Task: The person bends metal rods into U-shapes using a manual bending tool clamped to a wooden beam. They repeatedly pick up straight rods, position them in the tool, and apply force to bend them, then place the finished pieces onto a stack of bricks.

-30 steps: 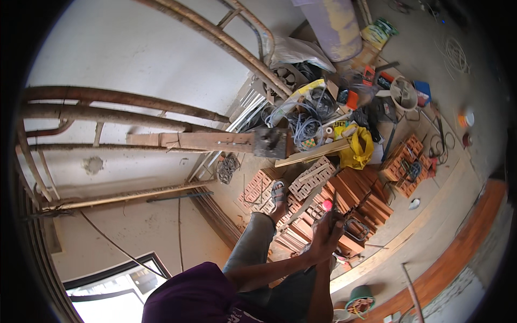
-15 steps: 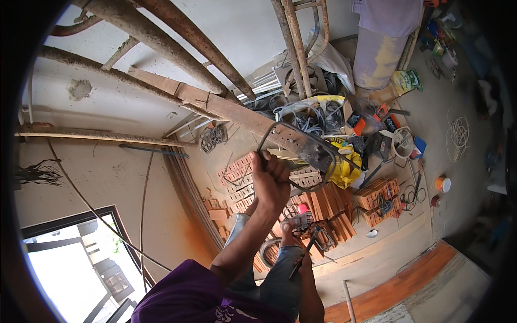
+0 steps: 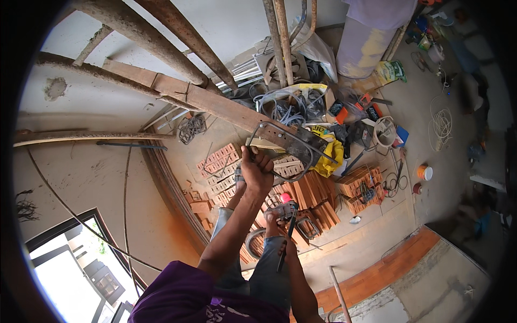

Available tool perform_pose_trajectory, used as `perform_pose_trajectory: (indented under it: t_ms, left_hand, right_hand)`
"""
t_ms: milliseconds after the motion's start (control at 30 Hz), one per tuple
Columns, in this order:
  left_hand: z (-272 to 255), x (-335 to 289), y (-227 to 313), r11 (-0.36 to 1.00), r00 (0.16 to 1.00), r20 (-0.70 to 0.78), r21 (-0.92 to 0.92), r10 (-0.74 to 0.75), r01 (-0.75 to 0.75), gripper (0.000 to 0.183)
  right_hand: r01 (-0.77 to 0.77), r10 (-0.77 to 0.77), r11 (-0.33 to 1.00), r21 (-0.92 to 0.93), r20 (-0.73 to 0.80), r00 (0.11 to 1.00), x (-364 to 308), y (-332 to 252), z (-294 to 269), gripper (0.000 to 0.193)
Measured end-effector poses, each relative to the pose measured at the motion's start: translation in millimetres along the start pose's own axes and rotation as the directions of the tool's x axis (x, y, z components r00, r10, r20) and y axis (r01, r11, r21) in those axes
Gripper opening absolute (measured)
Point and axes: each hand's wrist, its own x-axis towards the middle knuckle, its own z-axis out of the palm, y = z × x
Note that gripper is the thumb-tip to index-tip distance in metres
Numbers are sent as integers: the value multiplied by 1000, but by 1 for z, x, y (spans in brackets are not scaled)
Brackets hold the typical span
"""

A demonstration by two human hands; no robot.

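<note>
My left hand (image 3: 257, 170) is closed around a thin steel rod bent into a rectangular loop, a stirrup (image 3: 263, 124). The loop reaches right, over the end of a long wooden plank (image 3: 215, 107) that carries a dark metal plate (image 3: 302, 146). Lower down, near my right knee, my right hand (image 3: 287, 247) grips a dark long-handled tool (image 3: 291, 226), held nearly upright. I cannot make out its head clearly. My right fingers are partly hidden by the handle and shadow.
Rusty scaffold poles (image 3: 156, 48) slant across the upper left. Hollow bricks (image 3: 361, 188) and stacked red tiles (image 3: 315, 194) lie on the floor below. A yellow bag (image 3: 329, 157), cables, buckets and a coil of wire (image 3: 441, 124) lie to the right. A window (image 3: 81, 269) is at lower left.
The whole view has shifted, so the scene sits farther left and slightly higher. The tool in my right hand has turned more upright. My left hand still holds the stirrup over the plank end.
</note>
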Motion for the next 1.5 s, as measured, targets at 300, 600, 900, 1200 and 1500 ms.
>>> perform_pose_trajectory:
  t_ms: [300, 600, 900, 1200, 1500]
  left_hand:
    - [-18, 17, -6, 999, 999, 30, 25, -31, 31, 39]
    - [-10, 18, -1, 983, 993, -60, 150, -101, 109, 42]
    - [-1, 11, 3, 980, 990, -56, 142, -130, 137, 41]
    - [-5, 21, 1, 975, 990, -49, 171, -134, 140, 41]
    - [-1, 18, 7, 973, 985, -50, 153, -168, 174, 42]
  right_hand:
    - [-5, 8, 1000, 28, -109, 994, -19, -13, 4, 44]
    - [509, -520, 854, -109, -225, 824, -105, -77, -8, 39]
    - [860, -903, 428, -277, -162, 397, -182, -154, 12, 52]
    - [775, -981, 61, -630, 107, 164, -224, -201, 37, 70]
    - [598, -921, -230, -768, 371, 122, -283, -328, 49, 27]
